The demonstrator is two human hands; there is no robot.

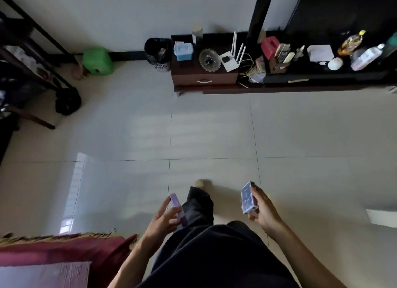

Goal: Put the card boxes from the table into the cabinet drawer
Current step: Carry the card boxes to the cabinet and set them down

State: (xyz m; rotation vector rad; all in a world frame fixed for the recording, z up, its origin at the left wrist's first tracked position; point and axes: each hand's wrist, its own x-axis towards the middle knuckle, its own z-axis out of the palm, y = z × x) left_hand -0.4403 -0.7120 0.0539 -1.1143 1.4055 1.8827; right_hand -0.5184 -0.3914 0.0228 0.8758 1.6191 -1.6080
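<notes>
The left hand (164,220) is low in the view, fingers partly curled around a pale purple card box (177,208), thumb on its near side and fingertips on the far side; the box is seen edge-on and tilted. The right hand (263,210) is a little higher and well apart from the left, closed around the long edges of a blue-purple card box (248,198) whose printed face is turned toward the camera, held roughly upright. Between the two hands hang dark trousers (199,206), with a foot (200,183) forward on the pale tiled floor (214,133).

At the lower left lies a red fringed cloth (64,249). Further up on the left stands a green plastic stool (98,61) by the wall, then a black waste bin (156,53). Just beside the bin is the dark brown cabinet (204,73), well away from the hands across the open floor; its drawer (205,80) with a pale curved handle is shut. On top sit a light blue box (182,51), a glass dish (209,59) and a white router (233,56). To the right runs a low black shelf (322,79) carrying a red tissue box (269,46), a white paper (320,52) and bottles, too blurred to tell apart.
</notes>
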